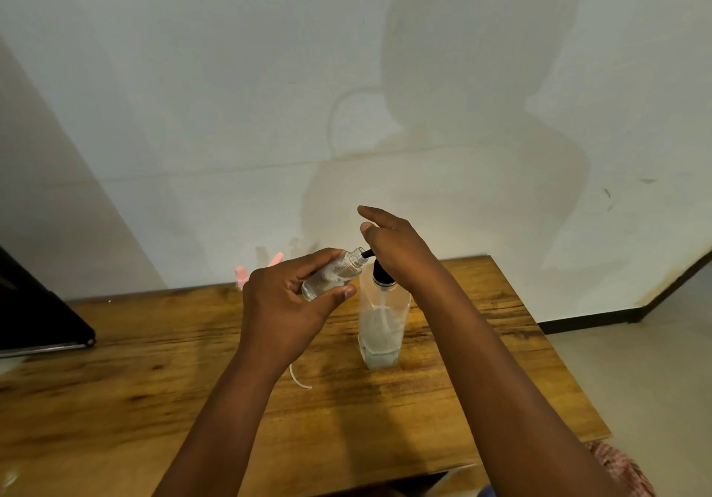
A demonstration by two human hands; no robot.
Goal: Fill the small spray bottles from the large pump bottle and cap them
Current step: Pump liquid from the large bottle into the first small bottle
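Note:
My left hand (287,296) grips a small clear spray bottle (334,275), uncapped and tilted, its open neck held against the black spout of the large pump bottle (381,327). Clear liquid partly fills the small bottle. The large bottle stands upright on the wooden table (154,381), with a little liquid at its bottom. My right hand (397,250) rests on top of the black pump head, its fingers extended and covering most of the pump. A thin white dip tube (298,379) lies on the table below my left wrist.
Pink spray caps (242,276) sit at the table's far edge by the wall, partly hidden behind my left hand. A dark flat object (42,315) lies at the left edge. The table's right edge drops to the floor.

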